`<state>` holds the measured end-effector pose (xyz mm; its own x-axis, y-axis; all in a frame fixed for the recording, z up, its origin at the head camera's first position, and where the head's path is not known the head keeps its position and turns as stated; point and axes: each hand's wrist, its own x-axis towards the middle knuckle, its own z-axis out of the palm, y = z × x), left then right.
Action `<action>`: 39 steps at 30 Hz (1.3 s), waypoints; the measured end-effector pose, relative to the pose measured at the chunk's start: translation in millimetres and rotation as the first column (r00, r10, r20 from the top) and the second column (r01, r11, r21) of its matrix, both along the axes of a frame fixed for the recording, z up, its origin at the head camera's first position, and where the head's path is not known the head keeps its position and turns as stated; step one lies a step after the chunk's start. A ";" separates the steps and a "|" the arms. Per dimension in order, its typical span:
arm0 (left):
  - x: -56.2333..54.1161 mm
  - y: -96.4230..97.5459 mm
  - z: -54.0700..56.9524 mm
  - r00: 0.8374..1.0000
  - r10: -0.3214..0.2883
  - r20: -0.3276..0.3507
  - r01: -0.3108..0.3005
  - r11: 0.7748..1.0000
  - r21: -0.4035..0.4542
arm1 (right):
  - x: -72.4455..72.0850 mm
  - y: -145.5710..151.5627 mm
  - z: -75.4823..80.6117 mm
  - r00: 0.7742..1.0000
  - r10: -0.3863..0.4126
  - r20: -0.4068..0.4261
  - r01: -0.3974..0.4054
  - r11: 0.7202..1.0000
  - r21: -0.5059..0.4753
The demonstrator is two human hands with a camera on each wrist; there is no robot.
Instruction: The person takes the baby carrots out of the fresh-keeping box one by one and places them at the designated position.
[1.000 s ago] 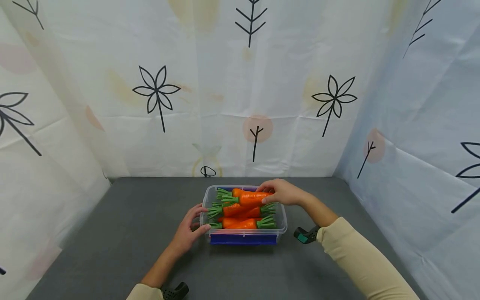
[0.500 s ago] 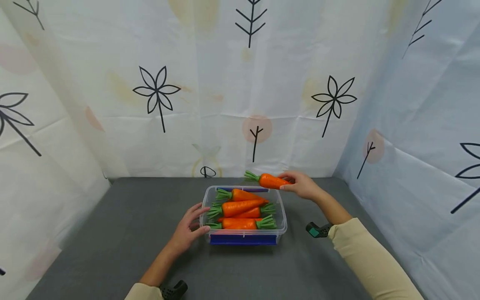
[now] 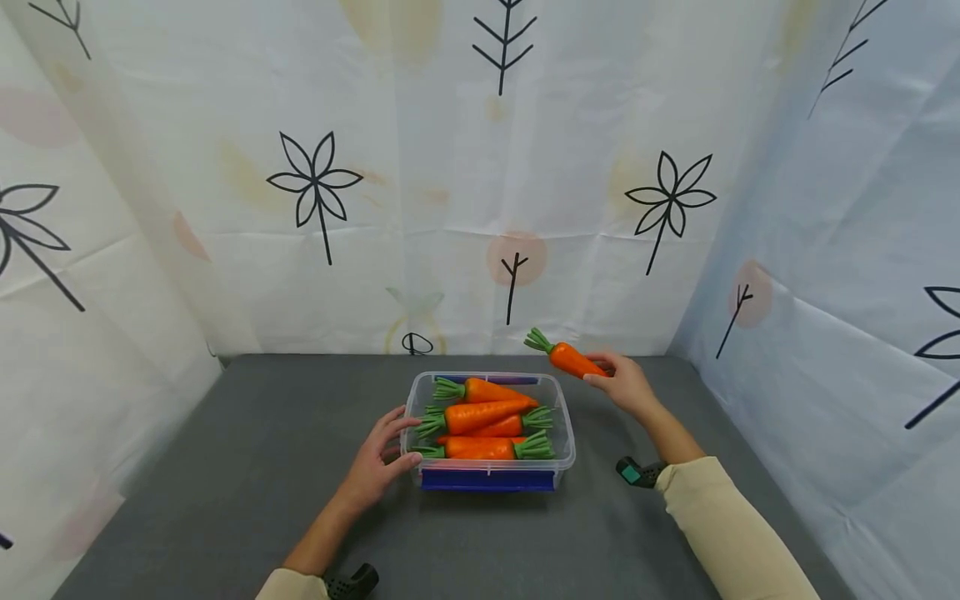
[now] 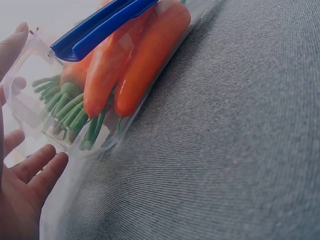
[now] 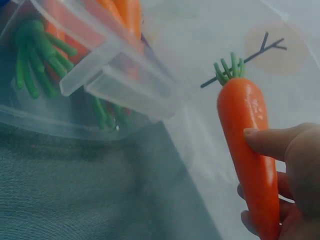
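My right hand (image 3: 624, 385) holds an orange carrot (image 3: 572, 360) with green stalks, to the right of and behind the plastic box. In the right wrist view the thumb lies along one side of this carrot (image 5: 247, 150) and the fingers wrap its narrower end. A clear box (image 3: 567, 454) with blue clips stands on the table, with several carrots (image 3: 483, 414) piled in it. At the box's left side rests my left hand (image 3: 372, 458), thumb near the front corner and fingers spread along the rim. Its fingers (image 4: 50, 172) look relaxed in the left wrist view.
A dark grey cloth (image 3: 277, 450) covers the table around the box. White curtains (image 3: 450, 167) with plant drawings enclose the back and both sides. A blue clip (image 3: 487, 479) runs along the box's front.
My right hand has lifted a carrot off the pile and carried it right and back, out past the box. My left hand stays at the box's left side.
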<state>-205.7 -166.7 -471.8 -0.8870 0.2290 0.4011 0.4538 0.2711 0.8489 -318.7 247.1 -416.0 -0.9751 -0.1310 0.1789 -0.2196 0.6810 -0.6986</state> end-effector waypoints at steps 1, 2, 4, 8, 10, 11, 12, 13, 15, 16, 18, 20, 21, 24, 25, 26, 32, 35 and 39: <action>0.7 0.4 1.0 1.000 0.002 0.004 -0.002 1.000 0.000 | -0.3 1.1 -3.9 1.000 -0.025 -0.005 0.025 1.000 -0.004; 1.4 0.8 1.9 1.000 0.004 0.006 -0.004 1.000 0.000 | -0.9 2.4 -8.2 0.999 -0.052 -0.008 0.052 0.999 -0.005; 2.2 1.2 2.8 1.000 0.006 0.008 -0.006 1.000 0.000 | -2.1 4.7 -17.2 0.995 -0.100 -0.014 0.100 0.995 -0.004; 2.5 1.6 2.9 1.000 0.014 0.008 -0.014 1.000 -0.001 | -4.6 9.4 -34.8 0.984 -0.178 -0.027 0.179 0.984 0.018; 2.6 1.5 2.9 1.000 0.019 0.008 -0.018 1.000 -0.006 | -5.2 10.9 -41.9 0.978 -0.206 -0.030 0.207 0.978 0.026; 2.7 1.4 2.9 1.000 0.020 0.008 -0.020 1.000 -0.009 | -5.4 11.5 -45.0 0.976 -0.217 -0.032 0.218 0.975 0.031; 2.8 1.4 3.0 1.000 0.022 0.007 -0.022 1.000 -0.011 | -5.7 12.0 -48.1 0.973 -0.229 -0.033 0.230 0.972 0.034; 3.0 1.3 3.0 1.000 0.021 0.007 -0.021 1.000 -0.013 | -6.0 12.4 -51.0 0.970 -0.240 -0.035 0.241 0.970 0.039; 3.5 1.3 3.4 1.000 0.017 0.005 -0.017 1.000 -0.012 | -6.7 12.6 -55.6 0.964 -0.265 -0.035 0.267 0.963 0.044; 3.7 1.4 3.5 1.000 0.015 0.003 -0.015 1.000 -0.011 | -7.0 12.4 -57.6 0.960 -0.277 -0.030 0.278 0.959 0.045; 3.9 1.3 3.4 1.000 0.010 -0.002 -0.010 1.000 -0.010 | -7.3 12.2 -60.5 0.954 -0.300 -0.019 0.300 0.953 0.041; 3.7 1.2 2.7 1.000 0.007 -0.008 -0.007 1.000 -0.013 | -7.6 11.3 -62.7 0.947 -0.321 0.002 0.321 0.946 0.038; 3.5 1.0 2.2 1.000 0.007 -0.010 -0.007 1.000 -0.015 | -7.8 10.7 -63.7 0.944 -0.329 0.011 0.329 0.944 0.038; 2.7 0.3 1.0 1.000 0.010 -0.009 -0.011 1.000 -0.023 | -9.9 8.2 -67.0 0.938 -0.344 0.032 0.343 0.938 0.044; 2.6 0.4 0.8 1.000 0.012 -0.007 -0.012 1.000 -0.024 | -11.1 7.4 -68.0 0.937 -0.346 0.039 0.344 0.938 0.047; 2.6 0.5 0.9 1.000 0.013 -0.006 -0.013 1.000 -0.024 | -12.2 6.7 -68.8 0.937 -0.347 0.044 0.345 0.937 0.051; 3.1 1.1 1.8 1.000 0.008 -0.005 -0.008 1.000 -0.010 | -15.7 3.5 -67.2 0.941 -0.332 0.060 0.327 0.941 0.084; 2.7 0.6 1.2 1.000 0.003 -0.005 -0.003 1.000 -0.004 | -14.9 1.7 -65.3 0.943 -0.321 0.089 0.313 0.945 0.094; 1.7 -0.1 0.3 1.000 0.000 -0.003 0.000 1.000 -0.007 | -13.0 -1.4 -64.2 0.945 -0.296 0.139 0.285 0.954 0.092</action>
